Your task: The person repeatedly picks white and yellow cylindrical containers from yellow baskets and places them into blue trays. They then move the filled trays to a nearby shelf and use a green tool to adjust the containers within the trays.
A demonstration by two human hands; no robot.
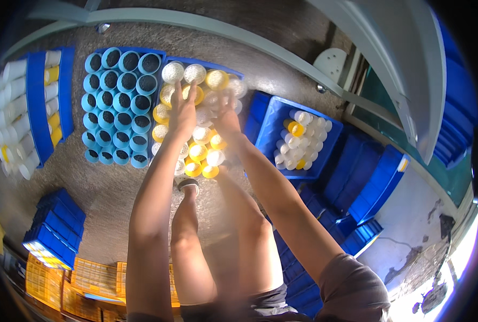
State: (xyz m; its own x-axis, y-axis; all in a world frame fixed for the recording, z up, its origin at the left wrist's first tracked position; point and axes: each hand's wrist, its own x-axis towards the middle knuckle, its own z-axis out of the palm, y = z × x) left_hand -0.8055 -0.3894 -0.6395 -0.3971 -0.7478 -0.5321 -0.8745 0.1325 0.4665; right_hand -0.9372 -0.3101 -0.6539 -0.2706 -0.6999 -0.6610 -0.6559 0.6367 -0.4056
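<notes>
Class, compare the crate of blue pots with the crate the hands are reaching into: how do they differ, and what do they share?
The crate of blue pots holds all-blue pots with dark fill; the crate under the hands holds yellow and white pots with pale tops. No hand is over the blue pots; the left hand and right hand are over the mixed ones. The blue pots stand in neat rows; the mixed ones look looser. Both crates are blue and sit side by side on the floor.

Left hand (182, 110) and right hand (225, 115) over a blue crate (207, 63) of white and yellow bobbins (198, 152) (right hand blurred), blue cups (120, 104) alongside
</notes>
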